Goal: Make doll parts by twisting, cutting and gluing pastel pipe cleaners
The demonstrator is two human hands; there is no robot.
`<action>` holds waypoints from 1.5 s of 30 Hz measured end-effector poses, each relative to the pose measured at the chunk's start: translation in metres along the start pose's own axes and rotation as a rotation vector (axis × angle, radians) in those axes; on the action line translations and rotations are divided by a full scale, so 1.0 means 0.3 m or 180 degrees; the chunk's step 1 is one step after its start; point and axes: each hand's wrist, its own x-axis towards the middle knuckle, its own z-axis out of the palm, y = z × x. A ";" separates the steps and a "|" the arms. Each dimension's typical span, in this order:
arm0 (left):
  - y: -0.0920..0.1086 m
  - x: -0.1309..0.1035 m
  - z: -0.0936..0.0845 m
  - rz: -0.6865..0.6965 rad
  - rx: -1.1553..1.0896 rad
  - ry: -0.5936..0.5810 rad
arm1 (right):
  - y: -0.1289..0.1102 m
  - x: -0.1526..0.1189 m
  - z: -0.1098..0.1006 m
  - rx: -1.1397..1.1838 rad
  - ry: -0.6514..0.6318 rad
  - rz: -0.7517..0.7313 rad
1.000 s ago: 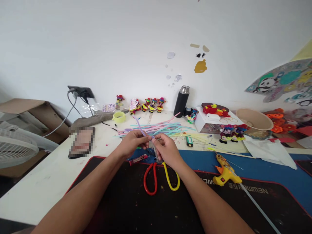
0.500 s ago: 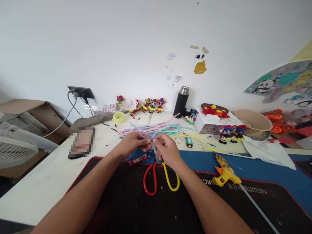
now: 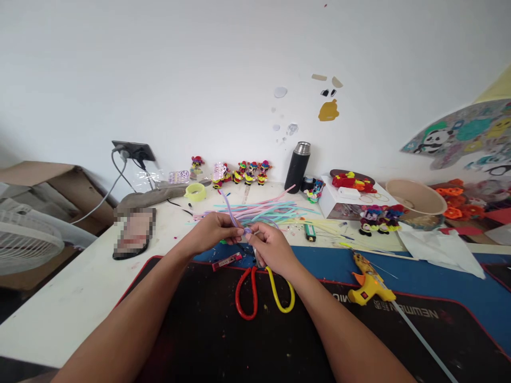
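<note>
A purple pipe cleaner (image 3: 229, 207) is pinched between my two hands, with a small coiled part at the fingertips and one end sticking up to the left. My left hand (image 3: 215, 232) closes thumb and fingers on it from the left. From the right, my right hand (image 3: 272, 244) grips the same coil between thumb and forefinger. Below the hands lie scissors (image 3: 247, 300) with one red and one yellow handle; my right hand hides most of the blades. Behind the hands, a pile of pink, turquoise and purple pipe cleaners (image 3: 275, 210) spreads over the white table.
A yellow glue gun (image 3: 369, 284) lies on the black mat (image 3: 207, 330) at the right. Several small figures (image 3: 251, 173) and a black thermos (image 3: 297, 169) stand along the wall. A phone (image 3: 134, 232) and a fan (image 3: 27, 239) are at the left.
My hands have shifted slightly left, drawing the purple coil with them. The pipe cleaner's free end now points more steeply upward, and a purple strand shows behind my right hand.
</note>
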 end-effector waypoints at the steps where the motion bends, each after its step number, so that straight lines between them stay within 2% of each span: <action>1: -0.001 -0.002 -0.002 0.0011 0.0026 -0.0027 | 0.001 0.000 0.001 -0.0026 -0.0009 0.0005; 5: -0.008 0.000 0.019 0.0073 -0.0237 0.0039 | -0.006 0.000 0.005 0.0051 0.0100 0.0029; 12: -0.038 0.027 0.130 0.0046 -0.1445 0.0659 | -0.014 0.007 -0.001 0.0373 0.0349 0.0013; 16: -0.040 0.028 0.157 -0.0016 -0.1639 0.0685 | -0.013 0.006 0.000 0.0456 0.0448 -0.0011; 19: -0.034 0.023 0.139 -0.0083 -0.1552 0.0490 | -0.010 0.006 0.000 0.0372 0.0441 -0.0070; 23: -0.023 0.015 0.084 0.0020 -0.1102 0.0302 | -0.005 0.006 -0.003 0.0254 0.0356 -0.0116; 28: -0.014 0.009 0.022 -0.0033 -0.0542 0.0144 | -0.003 0.004 -0.001 0.0138 0.0118 -0.0038; 31: -0.009 0.005 0.000 -0.0128 -0.0381 -0.0089 | -0.007 0.001 0.001 0.0068 0.0018 -0.0017; 39: 0.005 -0.007 -0.033 -0.0128 -0.0102 -0.0531 | -0.014 -0.007 0.001 -0.0187 -0.0278 -0.0036; 45: 0.005 -0.011 -0.023 -0.0101 -0.0144 -0.0450 | -0.018 -0.011 0.006 -0.0264 -0.0193 -0.0028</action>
